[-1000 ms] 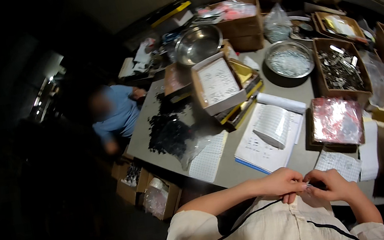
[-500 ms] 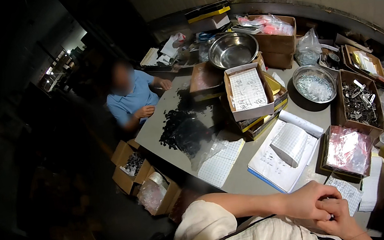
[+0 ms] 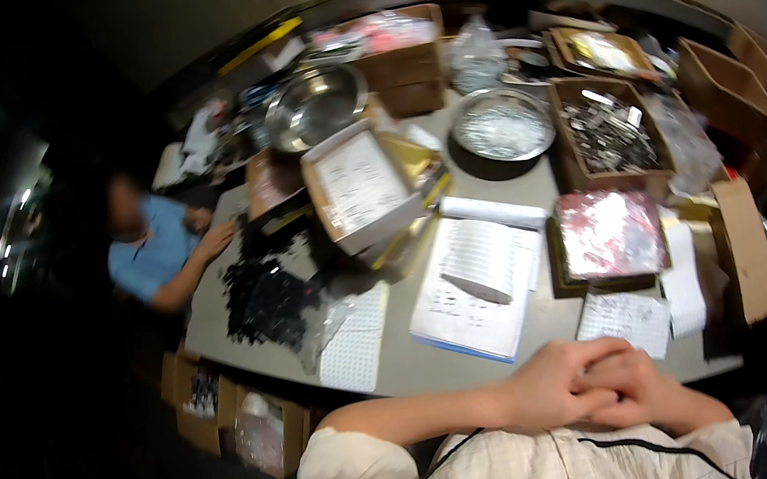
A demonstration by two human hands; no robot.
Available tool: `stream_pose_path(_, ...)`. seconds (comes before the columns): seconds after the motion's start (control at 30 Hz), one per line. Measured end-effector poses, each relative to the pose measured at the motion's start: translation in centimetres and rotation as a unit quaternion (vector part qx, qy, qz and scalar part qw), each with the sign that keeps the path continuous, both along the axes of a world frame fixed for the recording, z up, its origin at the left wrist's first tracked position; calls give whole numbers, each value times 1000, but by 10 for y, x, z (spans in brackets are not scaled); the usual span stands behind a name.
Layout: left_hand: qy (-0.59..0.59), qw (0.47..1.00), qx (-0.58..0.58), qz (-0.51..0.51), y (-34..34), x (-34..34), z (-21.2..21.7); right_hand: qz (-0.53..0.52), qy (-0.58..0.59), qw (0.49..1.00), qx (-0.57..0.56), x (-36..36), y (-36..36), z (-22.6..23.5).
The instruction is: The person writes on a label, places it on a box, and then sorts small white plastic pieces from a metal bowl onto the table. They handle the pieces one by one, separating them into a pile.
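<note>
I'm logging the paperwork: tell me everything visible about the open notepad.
The open notepad lies on the grey table, just beyond the left hand. White pages, apparently paper, carry dark handwriting too blurred to read; one or more curl upward, and blue shows along the near edge. No hand holds it.

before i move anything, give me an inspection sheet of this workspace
Surface: grey table, largely covered
Nearest things: handwritten sheet, notebook with a curled page
Clutter: heaped black pieces, two steel bowls, stacked boxes, carton of metal parts
Hands: left hand and right hand clasped together; anything between them is hidden
Cables: nothing seen
Surroundings: person in blue at the table's left; open cartons below; background at left dark
</note>
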State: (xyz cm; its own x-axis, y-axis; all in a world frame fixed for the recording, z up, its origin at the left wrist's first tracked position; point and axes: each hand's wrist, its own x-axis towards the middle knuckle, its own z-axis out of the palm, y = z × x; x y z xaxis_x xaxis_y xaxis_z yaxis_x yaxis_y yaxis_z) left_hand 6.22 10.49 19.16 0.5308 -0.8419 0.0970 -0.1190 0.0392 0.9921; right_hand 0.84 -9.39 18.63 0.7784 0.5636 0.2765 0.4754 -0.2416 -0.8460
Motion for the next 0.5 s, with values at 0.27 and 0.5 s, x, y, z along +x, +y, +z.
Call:
stream_pose_path(0.27, 6, 965, 141, 223, 26, 39, -120, -195, 238, 944, -119, 3, -45, -69)
stream_pose_path(0.5, 114, 917, 124, 363, 87, 24, -203, -524, 96, 820, -210, -34, -185, -132)
